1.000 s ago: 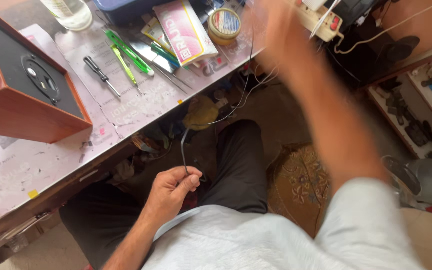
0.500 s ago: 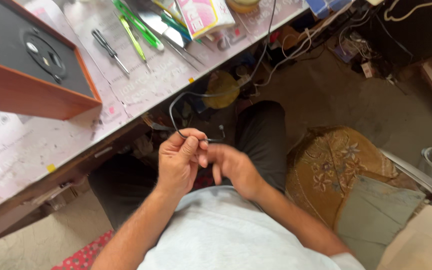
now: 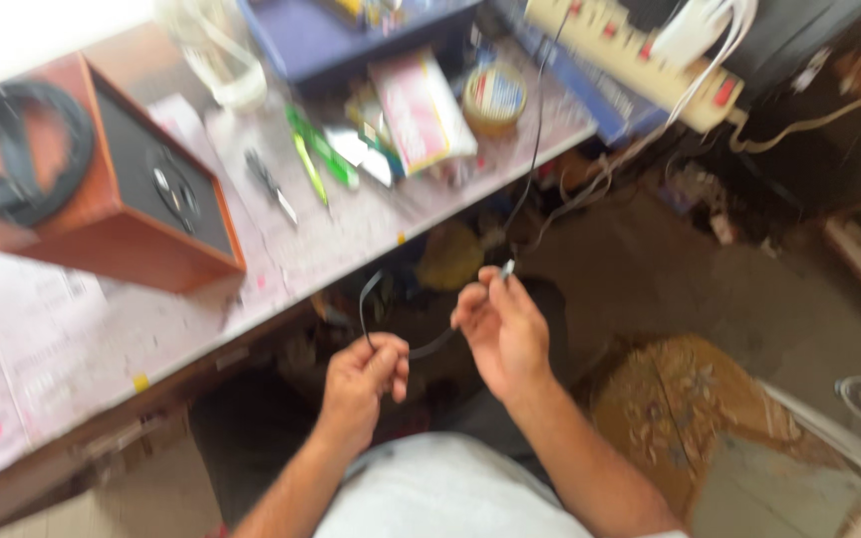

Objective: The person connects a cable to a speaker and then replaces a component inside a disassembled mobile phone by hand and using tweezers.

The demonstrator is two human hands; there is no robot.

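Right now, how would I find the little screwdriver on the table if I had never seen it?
Start at the wooden speaker box on the left of the table. Just right of it, on the pale tabletop, lies the screwdriver. It is dark-handled with a thin metal shaft, while the tools next to it are bright green.

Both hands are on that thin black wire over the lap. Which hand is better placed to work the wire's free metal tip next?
Probably the right hand: its fingertips already pinch the thin black wire just below the metal tip. The left hand grips the wire lower down, where it loops, so it serves better as the anchor.
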